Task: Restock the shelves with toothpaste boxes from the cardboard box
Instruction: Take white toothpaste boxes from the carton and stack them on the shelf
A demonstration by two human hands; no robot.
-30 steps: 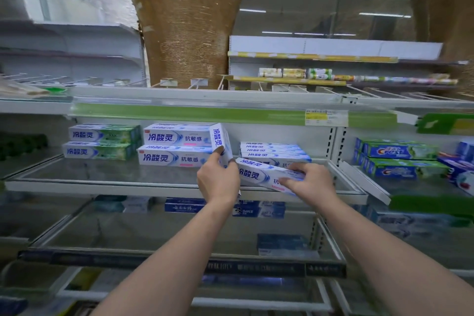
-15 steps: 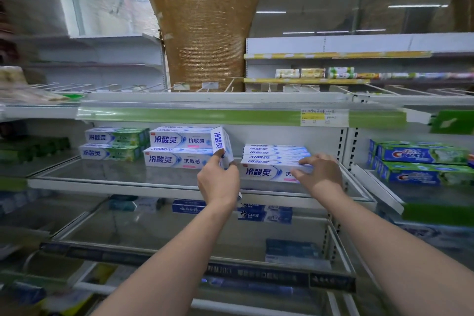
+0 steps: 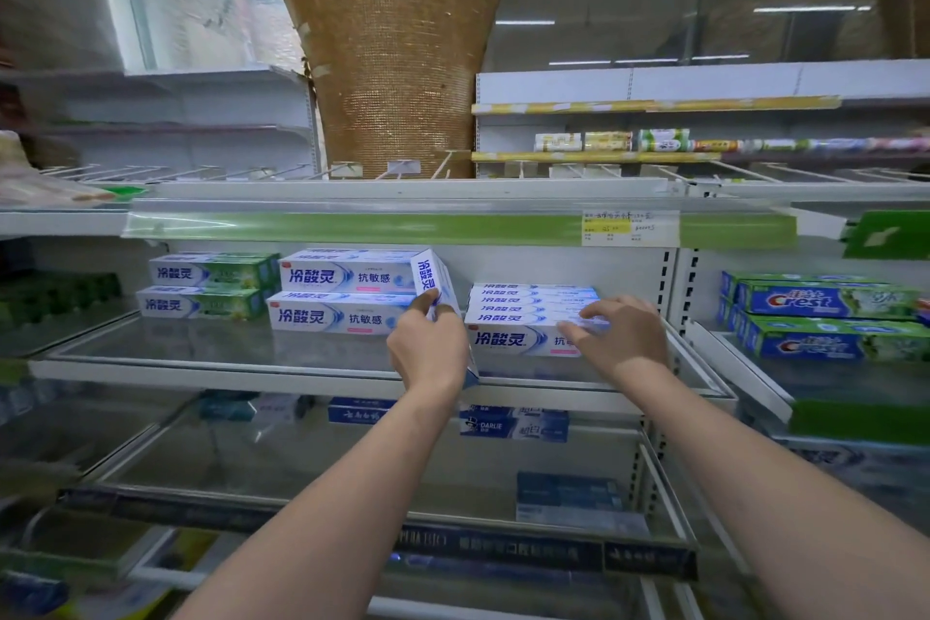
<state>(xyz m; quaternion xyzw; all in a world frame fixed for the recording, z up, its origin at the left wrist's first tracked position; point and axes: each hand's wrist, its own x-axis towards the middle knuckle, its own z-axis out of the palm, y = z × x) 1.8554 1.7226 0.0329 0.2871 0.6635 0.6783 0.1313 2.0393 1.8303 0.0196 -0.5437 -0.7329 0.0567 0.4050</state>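
My right hand has just set its toothpaste box down flat at the front of the right-hand stack on the glass shelf; a second ago that box was tilted in the air. The fingers now lie fairly straight across its right end, pressing it in rather than gripping. My left hand keeps its hold on another box, end-on and upright, fingers curled round it. I judge one box placed, the next awaiting a slot

2 bare forearms, sleeveless to the frame edge, hands ungloved
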